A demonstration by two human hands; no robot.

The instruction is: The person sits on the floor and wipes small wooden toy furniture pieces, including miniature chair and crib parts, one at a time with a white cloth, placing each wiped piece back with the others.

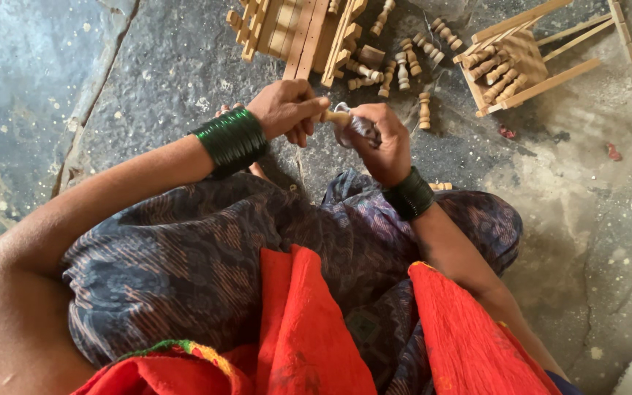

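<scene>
Spindle (336,116) pinched between left hand (284,108) fingers, touching right hand (383,139).

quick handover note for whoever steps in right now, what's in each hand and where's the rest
Left hand: closed on one end of a small turned wooden spindle.
Right hand: fingers closed on a crumpled pale sheet, pressed to the spindle's other end.
Loose spindles lie on the stone floor ahead, more piled on a small wooden frame, top right. A larger slatted wooden piece sits top centre.
Done: cannot tell which spindles are already worked.
Left: the one in hand, at least.
</scene>
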